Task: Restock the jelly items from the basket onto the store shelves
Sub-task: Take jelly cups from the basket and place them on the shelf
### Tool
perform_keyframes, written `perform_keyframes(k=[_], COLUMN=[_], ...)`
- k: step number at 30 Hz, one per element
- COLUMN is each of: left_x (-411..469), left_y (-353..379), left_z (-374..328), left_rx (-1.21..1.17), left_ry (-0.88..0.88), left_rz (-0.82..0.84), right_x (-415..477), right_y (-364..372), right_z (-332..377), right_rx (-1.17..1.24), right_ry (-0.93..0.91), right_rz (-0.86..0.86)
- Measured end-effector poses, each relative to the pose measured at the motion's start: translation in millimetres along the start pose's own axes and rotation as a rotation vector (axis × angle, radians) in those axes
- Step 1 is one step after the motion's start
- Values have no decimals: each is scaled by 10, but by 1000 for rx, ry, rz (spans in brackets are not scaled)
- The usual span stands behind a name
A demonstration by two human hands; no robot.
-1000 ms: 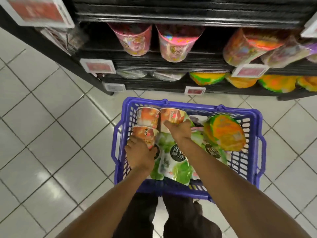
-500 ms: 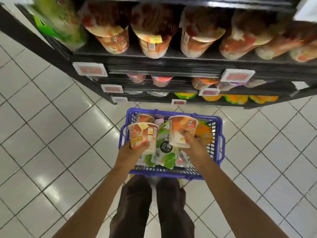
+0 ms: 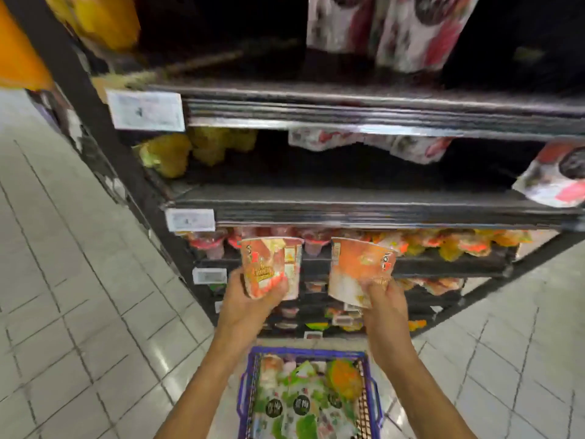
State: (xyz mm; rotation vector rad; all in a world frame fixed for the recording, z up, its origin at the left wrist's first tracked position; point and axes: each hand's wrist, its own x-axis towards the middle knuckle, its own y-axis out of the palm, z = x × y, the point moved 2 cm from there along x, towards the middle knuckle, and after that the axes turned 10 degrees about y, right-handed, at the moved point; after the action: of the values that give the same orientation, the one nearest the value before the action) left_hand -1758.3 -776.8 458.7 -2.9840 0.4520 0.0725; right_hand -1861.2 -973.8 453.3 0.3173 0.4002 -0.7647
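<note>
The left hand [image 3: 250, 299] is gripping the left jelly cup [image 3: 270, 267] low on its body, fingers curling round the near side and the base sitting in the palm; the right hand [image 3: 383, 299] is clutching the right jelly cup [image 3: 357, 267] at its bottom edge, fingers wrapping the lower right corner; both hands are closing firmly on their cups, neither one spreading.

Both forearms are reaching up from the bottom edge of the frame toward its centre, the left from lower left, the right from lower right; the hands are sitting level with each other, near but not touching.

The two orange cups are standing side by side at the centre of the frame with a gap between them; the left one is showing its wide end uppermost and looking close to upright; the right one is tilting slightly.

Behind the cups a black shelving unit [image 3: 348, 210] is filling the upper and middle frame; a row of small jelly cups [image 3: 316, 245] is lining the shelf directly behind the hands; yellow packs [image 3: 177, 150] are lying on the shelf above at the left; white and red pouches [image 3: 389, 30] are standing at the top centre, blurred.

The blue basket [image 3: 310, 349] is resting on the tiled floor [image 3: 79, 312] at the bottom centre, between the forearms; green pouches [image 3: 300, 403] and an orange pack [image 3: 343, 377] are lying inside it.
</note>
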Motion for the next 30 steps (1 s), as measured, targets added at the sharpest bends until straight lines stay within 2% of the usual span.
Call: perform_keyframes(k=[5,11,16,24,30], left_x=[21,11,19,157,342], left_y=[-188,-263,-323,-396,-253], left_z=[-1302,-2515,-3414,-4890,-6011], left_rx=[-11,-49,-70,-44,24], left_ry=[251,563,774,1075,1269], left_rz=[-7,-19,-55,-93,-169], right_x=[-522,-1099,-1409,-1795,-2006], right_y=[163,314,347,323,452], right_z=[1193,2339,3094,4418,5424], right_rx=[74,112,132,114,192], right_ry=[-280,-588,-729,-964,-1117], right_rz=[134,278,351,319,285])
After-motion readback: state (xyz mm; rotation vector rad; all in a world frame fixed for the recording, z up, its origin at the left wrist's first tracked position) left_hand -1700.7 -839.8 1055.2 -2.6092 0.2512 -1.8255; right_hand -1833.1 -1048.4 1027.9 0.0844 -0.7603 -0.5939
